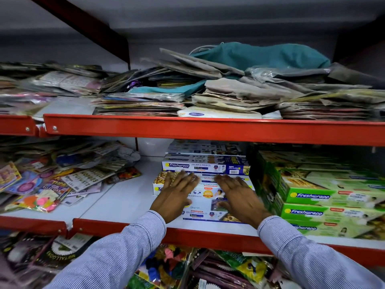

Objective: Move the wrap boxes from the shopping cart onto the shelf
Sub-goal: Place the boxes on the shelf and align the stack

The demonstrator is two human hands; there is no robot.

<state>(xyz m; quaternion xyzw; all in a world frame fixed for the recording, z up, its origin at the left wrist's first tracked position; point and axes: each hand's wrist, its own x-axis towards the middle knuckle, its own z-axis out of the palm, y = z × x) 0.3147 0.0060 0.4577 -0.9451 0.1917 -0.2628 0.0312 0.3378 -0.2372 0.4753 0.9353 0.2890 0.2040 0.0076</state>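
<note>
Several white and blue Freshwrapp wrap boxes (208, 198) lie flat on the white middle shelf (123, 199). Both hands rest palm down on top of them, fingers spread. My left hand (177, 192) covers the left end of the boxes, and my right hand (237, 195) covers the right end. Neither hand grips a box. Behind them a taller stack of blue wrap boxes (205, 163) stands against the shelf's back. No shopping cart shows in this view.
Green Freshwrapp boxes (312, 201) are stacked tight on the right of the same shelf. Loose colourful packets (52, 184) pile up on its left. The red shelf edge (208, 130) above carries paper bags and a teal cloth bag (260, 55). More packets fill the shelf below.
</note>
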